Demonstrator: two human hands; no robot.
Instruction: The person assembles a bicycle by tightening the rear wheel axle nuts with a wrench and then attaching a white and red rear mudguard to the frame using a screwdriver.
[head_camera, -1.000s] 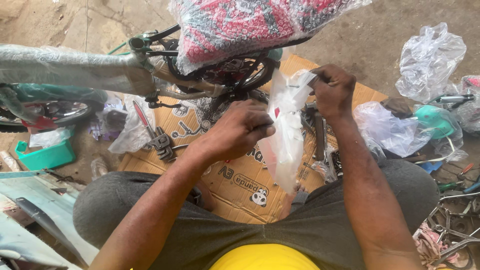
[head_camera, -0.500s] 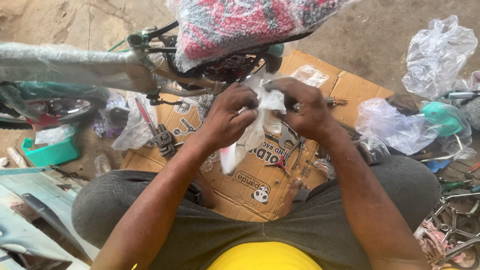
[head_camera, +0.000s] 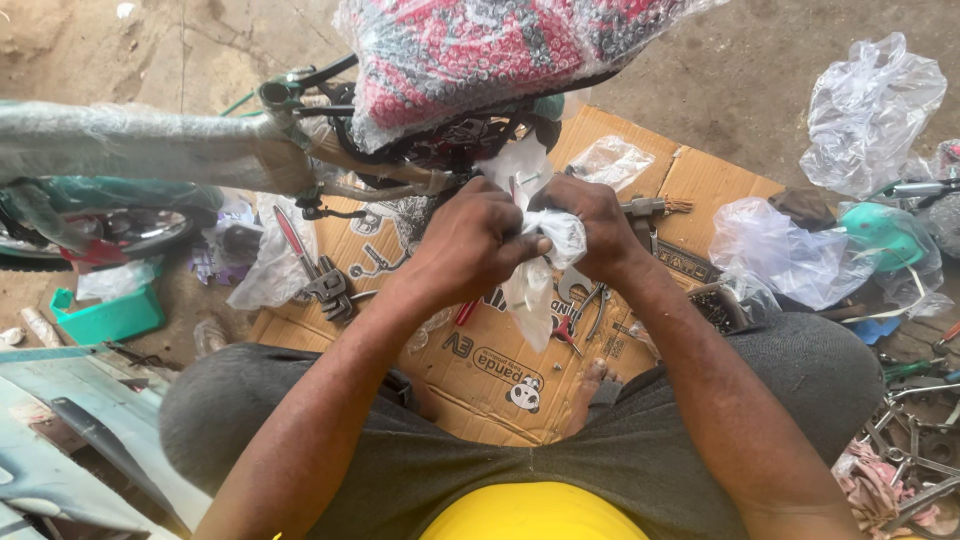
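Both my hands meet over the flattened cardboard (head_camera: 500, 370) on the ground. My left hand (head_camera: 470, 245) and my right hand (head_camera: 590, 225) together pinch a small clear plastic bag (head_camera: 535, 270), crumpled between the fingers, its tail hanging down. What the bag holds is hidden. Just beyond my hands stands a wrapped bicycle, its frame tube (head_camera: 140, 145) in plastic film and its red patterned saddle (head_camera: 480, 55) under clear wrap.
A red-handled pipe wrench (head_camera: 310, 270) lies on the cardboard at left; pliers (head_camera: 580, 315) lie under the bag. Loose plastic bags (head_camera: 870, 100) and a teal part (head_camera: 875, 225) sit at right. A green tray (head_camera: 105, 315) is at left, metal scraps (head_camera: 915, 440) at right.
A second ago my right hand held the bag stretched out long. Both hands have since come together and bunched it up small between them.
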